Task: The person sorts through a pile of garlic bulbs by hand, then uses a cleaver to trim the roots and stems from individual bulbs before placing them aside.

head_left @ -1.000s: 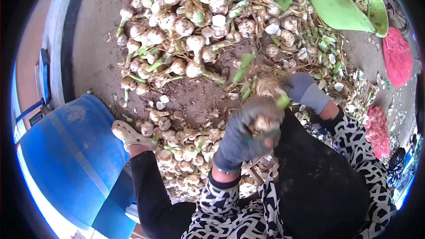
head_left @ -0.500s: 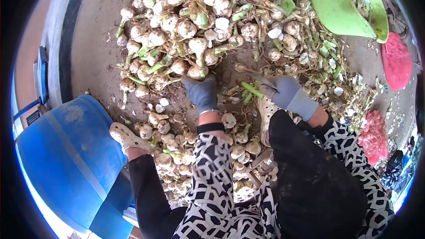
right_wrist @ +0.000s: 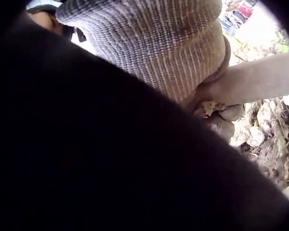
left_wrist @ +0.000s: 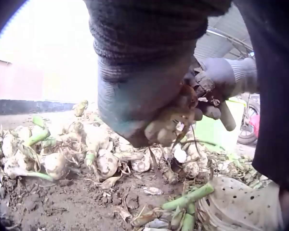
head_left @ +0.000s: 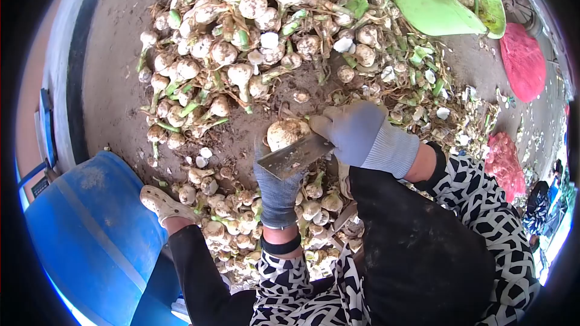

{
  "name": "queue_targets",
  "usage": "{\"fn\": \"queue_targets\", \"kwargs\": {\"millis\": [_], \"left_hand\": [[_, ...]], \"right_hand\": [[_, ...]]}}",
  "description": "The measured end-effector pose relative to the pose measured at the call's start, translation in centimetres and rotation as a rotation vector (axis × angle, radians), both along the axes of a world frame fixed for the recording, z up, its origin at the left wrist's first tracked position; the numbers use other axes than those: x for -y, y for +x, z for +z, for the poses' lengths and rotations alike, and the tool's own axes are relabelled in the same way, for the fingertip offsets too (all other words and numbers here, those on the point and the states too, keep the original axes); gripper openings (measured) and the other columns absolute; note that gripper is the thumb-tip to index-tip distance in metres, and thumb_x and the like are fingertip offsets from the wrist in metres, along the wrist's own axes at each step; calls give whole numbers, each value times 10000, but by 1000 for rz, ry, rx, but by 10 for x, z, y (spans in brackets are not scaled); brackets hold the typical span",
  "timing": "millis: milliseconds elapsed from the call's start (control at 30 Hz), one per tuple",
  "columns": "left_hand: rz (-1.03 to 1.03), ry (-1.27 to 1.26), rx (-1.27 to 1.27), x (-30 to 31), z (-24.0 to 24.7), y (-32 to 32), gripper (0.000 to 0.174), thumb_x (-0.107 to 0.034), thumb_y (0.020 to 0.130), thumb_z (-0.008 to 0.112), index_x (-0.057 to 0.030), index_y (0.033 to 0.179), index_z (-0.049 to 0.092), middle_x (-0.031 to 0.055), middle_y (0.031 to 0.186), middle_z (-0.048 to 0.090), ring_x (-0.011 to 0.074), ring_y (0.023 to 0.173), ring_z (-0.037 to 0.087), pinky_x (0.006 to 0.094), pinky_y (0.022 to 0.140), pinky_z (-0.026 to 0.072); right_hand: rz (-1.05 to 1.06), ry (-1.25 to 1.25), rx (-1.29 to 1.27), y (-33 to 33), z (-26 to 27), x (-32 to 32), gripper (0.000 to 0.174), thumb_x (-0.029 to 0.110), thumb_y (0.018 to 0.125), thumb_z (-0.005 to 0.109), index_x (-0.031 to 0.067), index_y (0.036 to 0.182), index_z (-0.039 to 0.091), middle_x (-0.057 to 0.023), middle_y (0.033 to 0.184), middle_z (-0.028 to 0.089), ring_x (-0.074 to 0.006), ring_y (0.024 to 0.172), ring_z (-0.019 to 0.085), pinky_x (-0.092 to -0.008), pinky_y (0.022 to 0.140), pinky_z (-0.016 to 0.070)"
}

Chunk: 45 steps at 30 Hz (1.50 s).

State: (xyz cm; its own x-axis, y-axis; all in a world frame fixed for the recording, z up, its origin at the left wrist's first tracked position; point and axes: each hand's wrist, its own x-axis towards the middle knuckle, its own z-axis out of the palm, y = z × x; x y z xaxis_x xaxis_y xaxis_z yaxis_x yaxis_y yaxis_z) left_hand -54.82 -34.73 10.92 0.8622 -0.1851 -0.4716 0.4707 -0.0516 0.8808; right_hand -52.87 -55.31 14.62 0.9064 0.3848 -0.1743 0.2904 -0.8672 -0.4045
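In the head view a gloved left hand (head_left: 278, 196) holds a garlic bulb (head_left: 286, 132) with its rooty side up. My gloved right hand (head_left: 362, 136) grips a knife, whose broad flat blade (head_left: 295, 157) lies across the near side of the bulb and hides part of the left fingers. Seen from the left wrist, the left glove (left_wrist: 139, 101) curls under the bulb (left_wrist: 171, 122), with the right hand (left_wrist: 216, 79) close against it. The right wrist view is half covered by dark cloth; the blade (right_wrist: 265, 79) juts from the right glove (right_wrist: 159, 43).
A large heap of garlic (head_left: 238, 54) with green stems lies ahead on the dirt floor, and trimmed bulbs (head_left: 238, 229) lie between the feet. A blue barrel (head_left: 90, 217) stands left. Beyond to the right are a green tub (head_left: 423, 3) and red mesh sacks (head_left: 521, 63).
The left hand first moved away to the heap's near edge, then came back nearer with a garlic bulb. The right hand moved left, bringing the knife blade up to it.
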Motion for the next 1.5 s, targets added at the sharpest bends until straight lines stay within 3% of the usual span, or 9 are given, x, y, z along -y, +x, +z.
{"fn": "queue_targets", "kwargs": {"millis": [267,467,567,733,800,933,1100,1233,1500], "left_hand": [[-208,-178,321,28,49,-17,765,-306,775,798,-10,1363,409,125,1122,615,227,1016,637,306,827,550],[-449,300,579,27,30,7,817,-153,756,779,-14,1438,352,119,1182,570,222,1021,609,355,916,521],[-207,-217,-332,19,29,2,549,-214,926,627,14,1379,418,132,1237,558,167,1014,587,246,839,521],[157,-535,-267,22,7,-12,561,-296,773,839,-17,1175,564,90,1107,622,169,1020,612,299,880,522],[-86,-380,166,25,26,-11,588,-336,764,843,-39,1188,564,102,1079,630,189,1037,606,324,888,517],[-515,-326,295,-10,67,8,304,-331,797,788,-45,812,687,148,1084,653,234,1065,592,428,959,436],[501,19,-311,-108,-7,24,432,-328,868,713,-49,1175,593,172,1124,651,248,915,662,334,741,528],[450,921,38,-132,-98,100,551,-164,845,741,-9,1302,475,152,1008,659,172,749,625,261,683,517],[522,202,-61,-109,-56,53,405,-15,858,701,-72,1234,560,59,895,657,83,629,570,201,448,410]], "right_hand": [[-115,-216,-475,-8,-84,56,237,255,861,668,116,1053,665,-74,867,695,-225,654,676,-364,552,523],[-578,963,-903,-23,-29,46,260,265,907,689,78,1087,702,-29,771,678,-73,659,605,-276,588,498],[-645,1017,-824,-17,-22,34,234,258,907,682,52,1017,693,-78,710,656,-101,644,602,-292,621,495],[-335,665,-353,-15,-7,40,220,212,867,637,70,1030,683,-144,759,671,-250,719,676,-382,684,532],[-251,343,-292,-16,-24,44,284,181,815,603,94,1074,683,-192,849,684,-390,833,668,-468,763,531],[-600,257,-271,-43,-109,82,237,251,883,651,23,930,695,-147,729,679,-275,694,688,-372,633,518],[-785,446,-603,-25,-69,60,363,346,910,672,-14,872,685,-48,619,623,-114,548,620,-303,519,489],[-751,566,-620,-24,-79,43,366,342,905,645,-17,957,690,-111,611,642,-176,522,637,-340,549,494],[-611,466,-574,-28,-76,40,329,285,942,644,-40,979,676,-76,738,667,-118,586,649,-279,538,519]]}}
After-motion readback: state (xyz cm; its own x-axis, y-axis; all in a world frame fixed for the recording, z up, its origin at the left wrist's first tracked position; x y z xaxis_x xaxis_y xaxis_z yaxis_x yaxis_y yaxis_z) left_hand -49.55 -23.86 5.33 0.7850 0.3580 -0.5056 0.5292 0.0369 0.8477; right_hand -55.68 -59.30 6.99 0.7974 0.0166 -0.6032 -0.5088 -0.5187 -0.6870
